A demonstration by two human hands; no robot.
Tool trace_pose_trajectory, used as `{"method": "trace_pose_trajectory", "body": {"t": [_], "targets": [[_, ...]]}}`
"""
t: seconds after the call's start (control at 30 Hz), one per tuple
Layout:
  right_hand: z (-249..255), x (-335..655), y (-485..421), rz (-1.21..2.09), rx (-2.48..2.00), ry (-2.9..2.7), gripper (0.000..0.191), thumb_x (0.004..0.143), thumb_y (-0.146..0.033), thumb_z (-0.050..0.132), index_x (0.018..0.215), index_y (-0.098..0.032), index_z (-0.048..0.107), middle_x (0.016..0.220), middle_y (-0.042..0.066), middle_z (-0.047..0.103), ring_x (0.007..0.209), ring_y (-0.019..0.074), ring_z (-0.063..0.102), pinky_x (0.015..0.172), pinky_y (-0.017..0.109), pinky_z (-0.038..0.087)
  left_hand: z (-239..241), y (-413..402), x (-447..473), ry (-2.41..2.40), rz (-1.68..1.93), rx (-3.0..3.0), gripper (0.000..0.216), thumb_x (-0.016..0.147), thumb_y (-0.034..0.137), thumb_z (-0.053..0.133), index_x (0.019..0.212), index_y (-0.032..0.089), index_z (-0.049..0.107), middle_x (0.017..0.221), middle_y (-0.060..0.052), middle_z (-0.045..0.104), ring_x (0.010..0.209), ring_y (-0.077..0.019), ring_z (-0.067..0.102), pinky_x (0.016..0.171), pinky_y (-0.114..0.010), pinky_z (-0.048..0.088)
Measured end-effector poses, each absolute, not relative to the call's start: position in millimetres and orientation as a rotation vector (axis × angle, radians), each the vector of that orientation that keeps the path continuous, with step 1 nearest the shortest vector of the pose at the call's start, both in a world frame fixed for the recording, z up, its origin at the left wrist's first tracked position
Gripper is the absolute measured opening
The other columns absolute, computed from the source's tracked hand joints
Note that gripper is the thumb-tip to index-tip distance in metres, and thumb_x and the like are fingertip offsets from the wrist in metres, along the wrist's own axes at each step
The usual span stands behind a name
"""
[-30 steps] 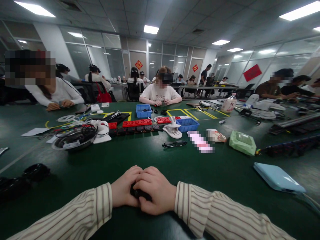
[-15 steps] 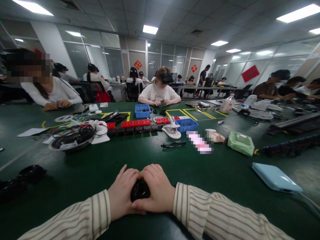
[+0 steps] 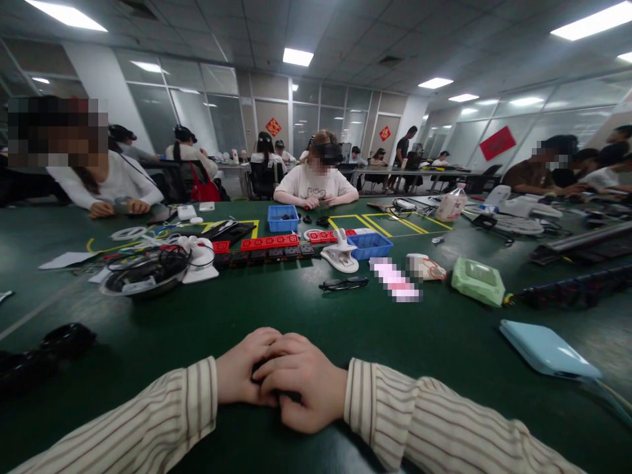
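Both of my hands rest together on the green table [image 3: 296,316] near its front edge. My left hand [image 3: 241,372] and my right hand [image 3: 309,382] are closed around a small black round object [image 3: 257,365], of which only a dark sliver shows between the fingers. The right hand's fingers lie over the left hand's fingers. Both forearms wear striped sleeves.
Black glasses [image 3: 344,284] lie ahead. Beyond are a white clip stand [image 3: 340,255], red and black power strips [image 3: 269,247], blue bins [image 3: 370,245], a cable bowl [image 3: 145,273], a green box [image 3: 478,281], a light blue case [image 3: 548,349]. Several people sit around the table.
Half a second ago my hands were parted and the black round object showed between them; now the fingers have closed over it again.
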State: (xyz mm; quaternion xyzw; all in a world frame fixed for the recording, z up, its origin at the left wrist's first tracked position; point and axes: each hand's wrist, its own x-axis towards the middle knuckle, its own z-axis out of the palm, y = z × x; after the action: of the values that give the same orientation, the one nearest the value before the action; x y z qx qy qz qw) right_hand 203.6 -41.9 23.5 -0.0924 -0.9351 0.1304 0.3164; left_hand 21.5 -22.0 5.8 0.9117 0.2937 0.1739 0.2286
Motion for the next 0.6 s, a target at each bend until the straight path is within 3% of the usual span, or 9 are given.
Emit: {"method": "trace_pose_trajectory", "body": {"t": [0.17,0.37,0.47,0.6], "targets": [[26,206,-45,0.268,-0.413,-2.317,0.032,0.074,-0.041,0.047,0.096,-0.017,0.048,0.098,0.007,0.057,0.095,0.0184,0.047,0.084,0.034,0.035,5,-28,21,0.923,0.511,2.578,0.075,0.049,0.054,0.069,0.112,0.02,0.047,0.111,-0.008,0.05,0.105,-0.0277,0.045,0.102,-0.049,0.021],[19,204,-44,0.228,-0.84,-2.331,0.051,0.067,-0.063,0.052,0.087,-0.016,0.049,0.083,0.005,0.052,0.078,0.0186,0.045,0.073,0.033,0.035,6,-36,25,1.116,0.545,2.647,0.069,0.047,0.063,0.064,0.097,0.018,0.05,0.095,-0.006,0.053,0.092,-0.0261,0.05,0.102,-0.056,0.015],[20,203,-43,0.23,-0.863,-2.38,0.043,0.068,-0.057,0.055,0.082,-0.017,0.05,0.082,0.004,0.052,0.077,0.018,0.044,0.071,0.032,0.035,9,-38,28,1.167,0.512,2.632,0.055,0.048,0.057,0.066,0.087,0.019,0.054,0.088,-0.003,0.054,0.087,-0.0237,0.051,0.102,-0.056,0.013],[21,203,-42,0.275,-0.697,-2.406,0.024,0.069,-0.033,0.054,0.086,-0.017,0.051,0.085,0.005,0.057,0.081,0.0182,0.047,0.074,0.033,0.035,12,-35,29,1.105,0.469,2.585,0.038,0.053,0.032,0.065,0.088,0.021,0.056,0.089,-0.001,0.055,0.089,-0.0218,0.051,0.103,-0.054,0.013]]}}
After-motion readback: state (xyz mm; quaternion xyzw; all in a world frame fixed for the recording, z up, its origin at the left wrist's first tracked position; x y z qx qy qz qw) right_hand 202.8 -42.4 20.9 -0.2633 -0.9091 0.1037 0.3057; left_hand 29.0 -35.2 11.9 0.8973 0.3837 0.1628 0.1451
